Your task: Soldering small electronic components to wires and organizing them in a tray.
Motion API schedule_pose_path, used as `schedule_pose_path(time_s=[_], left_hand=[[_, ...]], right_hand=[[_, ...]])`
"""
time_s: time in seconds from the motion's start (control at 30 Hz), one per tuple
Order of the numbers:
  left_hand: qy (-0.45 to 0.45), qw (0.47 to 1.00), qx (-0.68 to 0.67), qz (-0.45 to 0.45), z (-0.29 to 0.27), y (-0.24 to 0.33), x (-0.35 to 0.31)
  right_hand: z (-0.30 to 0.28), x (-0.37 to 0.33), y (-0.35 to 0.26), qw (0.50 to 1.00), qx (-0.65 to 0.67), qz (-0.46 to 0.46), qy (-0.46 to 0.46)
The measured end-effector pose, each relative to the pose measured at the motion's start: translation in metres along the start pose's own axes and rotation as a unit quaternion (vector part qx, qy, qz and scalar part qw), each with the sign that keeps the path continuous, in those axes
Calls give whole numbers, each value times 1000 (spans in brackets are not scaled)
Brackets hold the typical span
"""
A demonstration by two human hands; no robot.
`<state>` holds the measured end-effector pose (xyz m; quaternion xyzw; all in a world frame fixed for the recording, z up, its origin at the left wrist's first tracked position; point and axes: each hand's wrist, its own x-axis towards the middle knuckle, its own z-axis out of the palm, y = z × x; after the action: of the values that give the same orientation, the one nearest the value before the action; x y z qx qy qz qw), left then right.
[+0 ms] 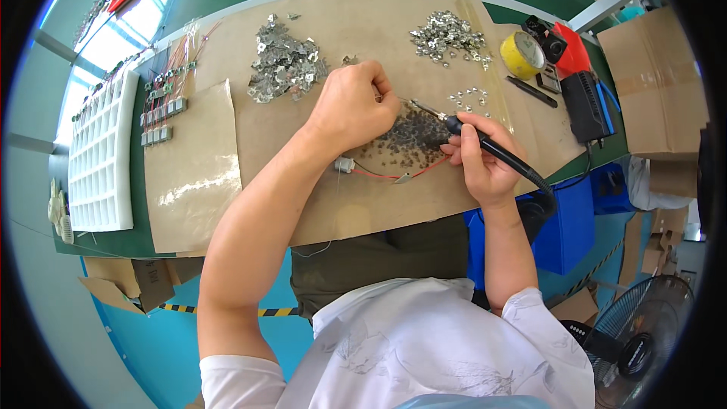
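My right hand (pixel 488 170) grips a black-handled soldering iron (pixel 496 149), its metal tip pointing left toward my left hand. My left hand (pixel 354 102) is closed in a pinch close to that tip; what lies between its fingers is too small to make out. Below the hands, a small silver motor (pixel 344 164) lies on the brown cardboard sheet (pixel 326 212). Thin red and dark wires run from it past a small metal tab (pixel 403 178), the red one reaching my right fingers. Dark burnt specks (pixel 413 140) cover the sheet under the iron.
Piles of flat metal tabs (pixel 284 60) and small metal clips (pixel 450 36) lie beyond my hands. Yellow tape (pixel 522 54) and a black box (pixel 587 106) stand right. Wired motors (pixel 163 113) and a white compartment tray (pixel 104 155) are left. A fan (pixel 636 348) stands lower right.
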<state>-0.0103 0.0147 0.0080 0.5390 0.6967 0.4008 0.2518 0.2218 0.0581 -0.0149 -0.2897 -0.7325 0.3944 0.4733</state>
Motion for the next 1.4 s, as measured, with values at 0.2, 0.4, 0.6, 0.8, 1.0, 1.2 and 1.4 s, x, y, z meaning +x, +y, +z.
schedule_pose_path(time_s=[0.2,0.4,0.6,0.8,1.0,1.2,1.4], left_hand=[[16,999,17,26,5,-3,2],[23,998,33,37,6,0,6],[41,997,52,44,11,-10,3],[26,998,41,36,10,-6,-2],[27,997,51,42,10,-6,-3],[40,995,73,61,10,-7,3],[21,995,76,55,9,-4,5]], right_hand=[[0,2,2,1000,-11,17,-5],[-2,7,-1,999,-6,35,5],[0,4,0,1000,-27,15,2],[-2,3,-4,999,-44,-19,0],[-1,0,-4,1000,-26,4,5],[0,3,-2,999,-18,32,7],[0,5,1,999,-10,32,6]])
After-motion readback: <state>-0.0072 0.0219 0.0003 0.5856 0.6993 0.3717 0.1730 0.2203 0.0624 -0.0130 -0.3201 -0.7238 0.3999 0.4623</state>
